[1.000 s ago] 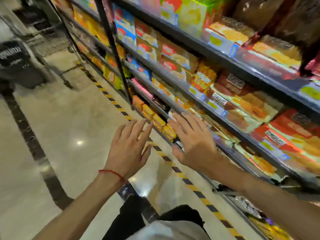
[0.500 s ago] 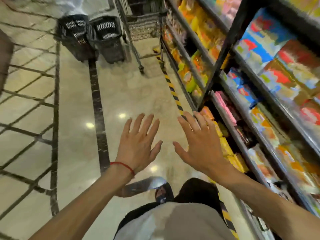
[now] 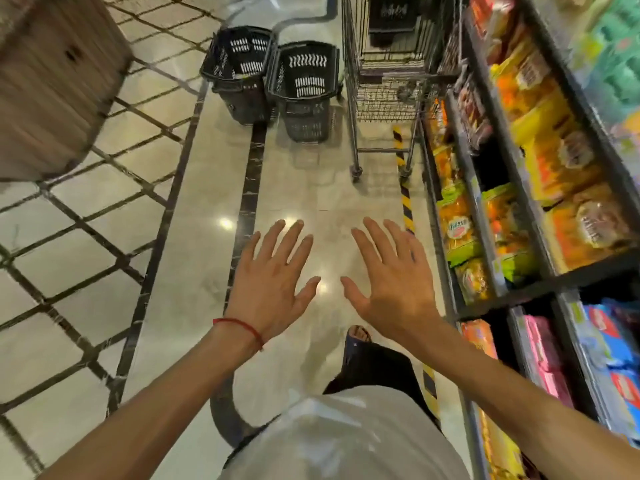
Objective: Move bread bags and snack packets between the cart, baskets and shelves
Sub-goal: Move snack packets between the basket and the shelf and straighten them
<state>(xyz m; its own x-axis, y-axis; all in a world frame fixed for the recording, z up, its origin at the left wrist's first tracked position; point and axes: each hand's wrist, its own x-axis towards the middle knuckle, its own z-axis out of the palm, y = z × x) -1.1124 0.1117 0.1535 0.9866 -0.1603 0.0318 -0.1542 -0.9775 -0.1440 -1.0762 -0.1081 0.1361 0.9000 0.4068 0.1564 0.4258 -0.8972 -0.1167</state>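
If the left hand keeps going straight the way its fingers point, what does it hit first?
Probably the nearer black basket. The left hand is open and empty, with only bare floor between them, though depth is hard to judge.

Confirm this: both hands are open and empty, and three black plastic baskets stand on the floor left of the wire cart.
Not quite. The head view shows two black plastic baskets, not three, side by side on the floor left of the wire cart. The rest holds: the left hand and right hand are open and empty.
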